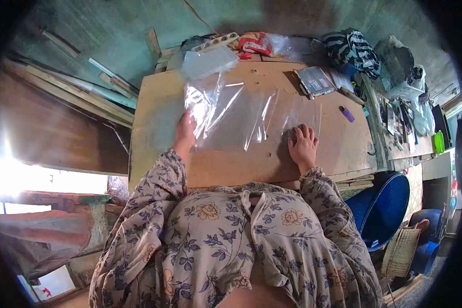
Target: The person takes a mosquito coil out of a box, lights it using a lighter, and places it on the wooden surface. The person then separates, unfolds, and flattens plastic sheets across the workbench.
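A clear plastic sheet [241, 115] lies across the wooden board [164, 87], with bright reflections and creases. My left hand [186, 131] is at the sheet's left end, where the plastic is raised and glossy; its fingers are partly hidden by the glare, and their grip cannot be made out. On the sheet's right part rests my right hand [303, 145], palm down with its fingers apart. Beyond the left hand, a stack of translucent plastic [209, 61] lies at the board's far edge. A purple object [347, 114] is on the board to the right.
A flat printed packet [314, 81] lies at the board's far right. Behind are a red bag [255, 43] and a striped bag [351, 49]. Tools and a green cup [439, 142] are at the right. A blue barrel [382, 210] stands below right; planks [72, 92] lean at left.
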Demonstrator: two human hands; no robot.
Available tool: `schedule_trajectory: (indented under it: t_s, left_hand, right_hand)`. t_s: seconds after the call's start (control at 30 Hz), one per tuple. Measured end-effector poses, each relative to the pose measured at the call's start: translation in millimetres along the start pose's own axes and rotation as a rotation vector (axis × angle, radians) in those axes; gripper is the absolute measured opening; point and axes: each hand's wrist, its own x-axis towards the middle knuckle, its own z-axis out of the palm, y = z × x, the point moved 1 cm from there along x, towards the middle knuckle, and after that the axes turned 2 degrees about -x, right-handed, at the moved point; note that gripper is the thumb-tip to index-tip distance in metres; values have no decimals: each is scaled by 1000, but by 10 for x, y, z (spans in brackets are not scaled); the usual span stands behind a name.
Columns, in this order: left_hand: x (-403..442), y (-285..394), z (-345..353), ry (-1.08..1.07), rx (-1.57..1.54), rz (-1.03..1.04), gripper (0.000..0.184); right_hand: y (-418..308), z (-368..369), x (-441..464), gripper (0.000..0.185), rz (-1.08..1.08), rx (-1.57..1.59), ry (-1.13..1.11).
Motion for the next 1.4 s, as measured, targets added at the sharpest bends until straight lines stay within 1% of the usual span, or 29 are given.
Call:
schedule_trajectory:
  t_s: [0.03,0.1,0.23,0.3,0.37,0.43,0.47,0.5,0.57,0.6,0.63,0.67,0.7,0.73,0.77,0.8,0.83,0.9,0.93,0.97,1.03,1.1,1.17,1.2,1.23,1.3,1.33,1.37,1.4]
  left_hand:
    - [22,11,-64,5,-2,2,44]
    - [-66,115,-129,-112,-183,-26,42]
    - [-223,224,-129,-177,-302,-139,41]
    - [-237,256,6,-165,-276,-117,41]
    - [-235,280,27,-145,-260,-94,41]
    - [-187,237,4,-163,-147,31,40]
    - [-216,266,15,-194,-191,16,42]
    - [-206,254,-1,-189,-193,21,42]
    - [-141,210,-20,-292,-166,-7,41]
    - [-122,141,-13,-239,-52,-3,42]
    - [-86,44,-21,-236,-50,1,42]
    - [-21,-94,-57,-229,183,78,43]
    - [-176,10,36,-218,415,154,43]
    - [-369,93,102,-209,626,220,45]
    - [-336,6,60,-205,623,223,45]
    - [-279,-105,28,-218,412,49,43]
    - [-215,-180,-36,-246,343,-13,40]
    - [-172,-215,-105,-289,211,-141,35]
    - [-151,-227,-130,-338,205,-166,34]
    - [-131,-261,-132,-359,200,-177,33]
    - [-102,-340,-115,-358,258,-195,33]
    - [-11,-596,-142,-338,326,-205,32]
    - [141,-925,-189,-342,450,342,34]
    - [-203,-506,8,-361,638,65,31]
    - [-283,-425,80,-359,638,65,31]
    - [-411,-349,158,-328,1136,374,29]
    - [-485,-321,178,-360,983,372,28]
    - [-531,-269,212,-355,979,368,28]
    - [-574,-219,254,-352,1053,404,29]
  right_hand:
    - [2,-5,5,41,2,0,-8]
    - [4,12,-3,41,-6,5,-21]
    - [44,65,-19,42,6,-17,7]
    - [36,94,40,43,17,-37,21]
    - [-78,105,91,44,-56,32,112]
    - [-401,127,207,45,-188,289,136]
    - [-614,132,268,47,-233,431,115]
    - [-837,83,318,49,-251,520,24]
    - [-1252,104,436,54,-284,672,-123]
    - [-1447,130,490,56,-299,735,-179]
    - [-1595,144,535,58,-282,761,-235]
    - [-1734,115,574,60,-265,784,-290]
    - [-1842,189,615,60,-268,785,-289]
    - [-1934,306,657,64,-204,763,-306]
    - [-1998,401,697,67,-141,738,-323]
    - [-2023,459,733,74,-93,739,-352]
    - [-2041,514,760,74,-95,739,-354]
    - [-2033,623,818,80,119,832,-338]
    - [-2026,671,845,87,166,797,-330]
    - [-2045,643,863,87,163,796,-333]
    - [-2068,568,892,89,123,653,-191]
    - [-2140,463,939,91,148,630,-247]
    - [-2157,457,975,91,154,598,-332]
    - [-2157,534,975,89,149,589,-229]
    - [-2134,563,984,89,149,589,-231]
    - [-2011,601,969,83,160,853,-213]
    - [-1932,613,942,67,150,883,-176]
    - [-1819,636,939,67,146,880,-182]
    - [-1683,669,932,56,133,846,-196]
